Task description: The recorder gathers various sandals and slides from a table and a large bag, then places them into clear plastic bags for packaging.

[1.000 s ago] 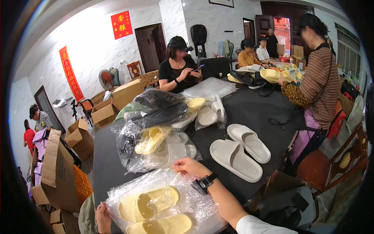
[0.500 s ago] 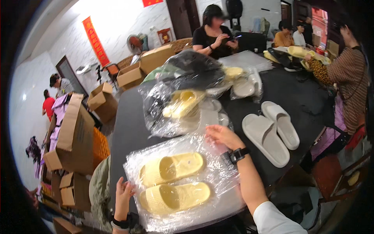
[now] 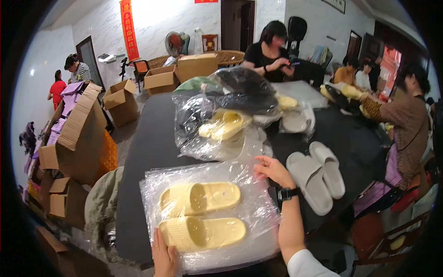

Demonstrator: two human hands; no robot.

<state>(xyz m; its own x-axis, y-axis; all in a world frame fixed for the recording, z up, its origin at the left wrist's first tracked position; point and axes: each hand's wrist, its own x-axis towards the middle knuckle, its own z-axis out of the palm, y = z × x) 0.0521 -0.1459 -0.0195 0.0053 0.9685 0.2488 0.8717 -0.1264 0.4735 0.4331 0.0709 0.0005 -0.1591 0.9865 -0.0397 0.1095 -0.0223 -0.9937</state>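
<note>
1. The pair of yellow slides [image 3: 200, 214] sits inside a clear plastic bag [image 3: 258, 212], lying flat on the near end of the black tabletop [image 3: 143, 138], right in front of the person. They lie side by side, soles down, touching or nearly so, and that looks like why the bag lies so flat.

2. The left hand [image 3: 164, 253] comes in from the bottom edge and presses on the near edge of the bag by the closer slide. Fingers look flat on the plastic rather than curled round anything, so I'd call it pinning the bag down, not gripping.

3. The right hand [image 3: 273, 170], with a black wristwatch [image 3: 287, 193] on it, rests at the bag's far right corner. Fingers are loosely bent on the plastic; I can't tell if it's actually pinching the film or just touching it.

4. Just right of that hand lies a pair of grey slides [image 3: 317, 174], unbagged, soles down on the tabletop.

5. Further back there's a heap of bagged slippers [image 3: 230, 115]: yellow, pale and dark ones in crumpled clear plastic.

6. The room is busy. A person in black [image 3: 270, 53] sits at the far end, and another in a striped brown top [image 3: 406, 120] stands on the right. Open cardboard boxes [image 3: 78, 134] are stacked on the left, with more behind, plus white walls and red banners [image 3: 129, 27].
</note>
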